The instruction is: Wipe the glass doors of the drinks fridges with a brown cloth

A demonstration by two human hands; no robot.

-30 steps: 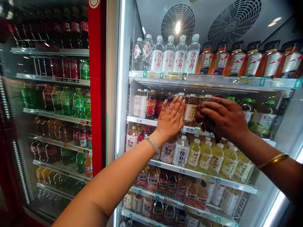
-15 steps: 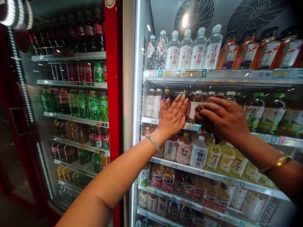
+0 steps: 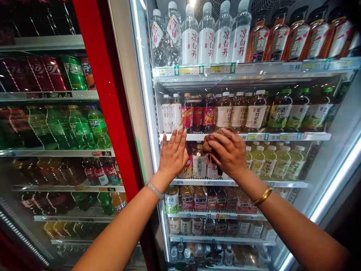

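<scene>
My left hand [image 3: 174, 152] is held flat, fingers stretched upward, at the glass front of the right-hand drinks fridge. It overlaps the edge of the second shelf, where tea bottles [image 3: 225, 111] stand. Just to its right, my right hand [image 3: 229, 152] has bent fingers closed over a bunched dark brown cloth [image 3: 208, 144], mostly hidden beneath the palm and also against the glass. Behind the hands is a milky-labelled tea bottle [image 3: 199, 162] on the third shelf. A pale bangle sits on my left wrist, a gold one on my right.
Above are water bottles [image 3: 207, 37] and amber bottles [image 3: 299, 35]. Lower shelves hold several more drinks, such as iced tea [image 3: 187, 198]. A red frame [image 3: 104, 75] divides this fridge from another at left with green bottles [image 3: 76, 124]. A bright light strip [image 3: 335, 180] runs down the right side.
The view has shifted toward the right-hand fridge. Both hands are lower against the shelves, and the right hand with the cloth has moved left across the glass. The left hand remains flat.
</scene>
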